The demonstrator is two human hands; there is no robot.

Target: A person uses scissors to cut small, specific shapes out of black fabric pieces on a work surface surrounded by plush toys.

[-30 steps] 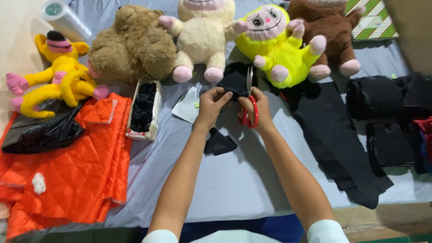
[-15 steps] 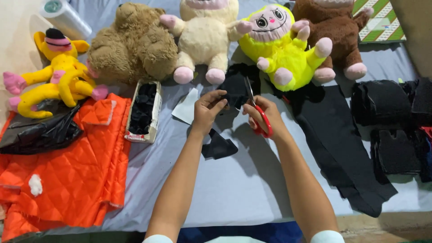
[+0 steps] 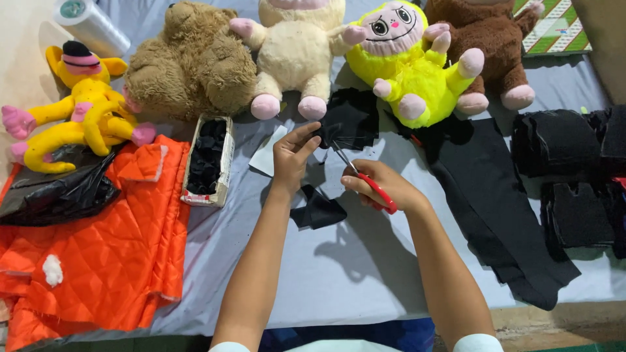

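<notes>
Over the middle of the grey table, the right hand grips red-handled scissors, blades meeting a floppy, ragged-edged black fabric piece pinched by the left hand. Beyond, plush toys line the far edge.

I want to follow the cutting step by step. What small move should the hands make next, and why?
Probably close the scissors for one more snip. The right hand grips the red handles, and the blade tips sit at the edge of the black fabric piece, which the left hand pinches and holds up.
</notes>
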